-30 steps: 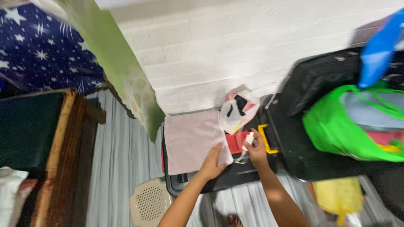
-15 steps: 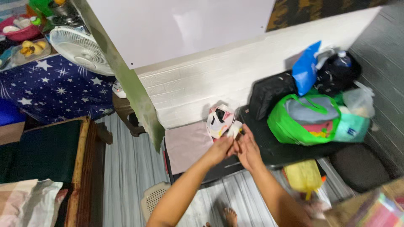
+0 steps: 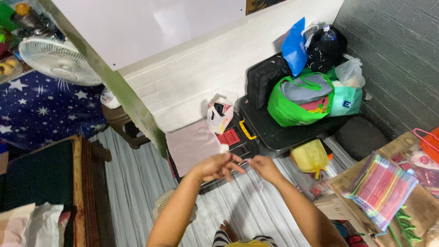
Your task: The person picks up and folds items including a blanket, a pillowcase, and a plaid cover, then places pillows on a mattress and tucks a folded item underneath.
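The cloth (image 3: 192,145) on the black case (image 3: 238,142) is pale pink. The case has a yellow handle (image 3: 247,130) and a red part (image 3: 228,136). The shopping bag (image 3: 292,107) is bright green, the bag (image 3: 294,45) above it blue. The bedsheet (image 3: 41,110) is dark blue with white stars. The floor (image 3: 132,187) is grey, striped.

light: bright, even | shadows: soft | glare: white panel (image 3: 151,27) | blur: hands, slight

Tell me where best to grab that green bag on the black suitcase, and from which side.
Probably take the green bag by its strap handles, coming down from above. The handles arch up over its open mouth, free of the stuffed contents, while a blue bag crowds it behind and a teal bag presses its far side, leaving little room for a side grip.
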